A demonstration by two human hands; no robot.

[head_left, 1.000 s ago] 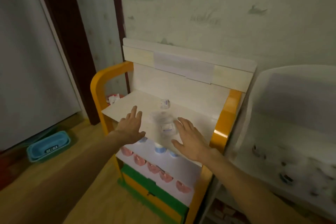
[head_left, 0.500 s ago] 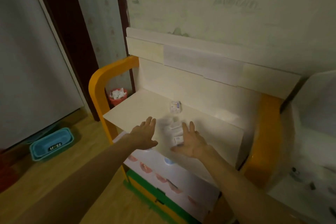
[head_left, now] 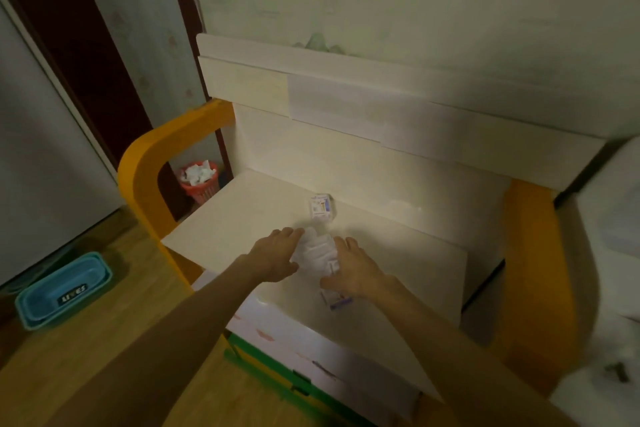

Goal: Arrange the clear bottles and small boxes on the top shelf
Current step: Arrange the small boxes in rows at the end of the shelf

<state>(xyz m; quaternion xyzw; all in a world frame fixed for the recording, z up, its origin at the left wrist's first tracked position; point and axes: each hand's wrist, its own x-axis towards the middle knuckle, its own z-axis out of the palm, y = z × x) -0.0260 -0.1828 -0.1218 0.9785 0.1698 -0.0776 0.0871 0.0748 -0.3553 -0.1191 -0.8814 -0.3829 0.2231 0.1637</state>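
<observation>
A cluster of clear bottles (head_left: 316, 251) lies on the top shelf (head_left: 398, 253), near its front-centre. The cluster is blurred; individual bottles cannot be counted, and whether they stand or lie cannot be determined.

The left hand (head_left: 273, 258) is placed against the left side of the cluster, fingers extended and loosely spread, palm turned inward. The right hand (head_left: 353, 270) is placed against the right side in the same manner. Both hands are open and cup the cluster between them; neither hand closes around a single item.

One small box (head_left: 335, 300), white with a purple edge, lies on the shelf just under the heel of the right hand, close to the front edge. A second small box (head_left: 321, 206), white with printed markings, stands further back on the shelf, apart from the cluster and near the back panel (head_left: 363, 163).

The shelf surface is pale cream. Orange side frames bound it: the left frame (head_left: 145, 170) curves over at the top; the right frame (head_left: 533, 253) is upright. White lower shelves and a green base (head_left: 277, 374) lie below the front edge.

Behind the left frame, on the floor, stands a red basket (head_left: 200, 184) holding white crumpled paper. A blue plastic tray (head_left: 62, 289) sits on the wooden floor (head_left: 86, 357) to the left.
</observation>
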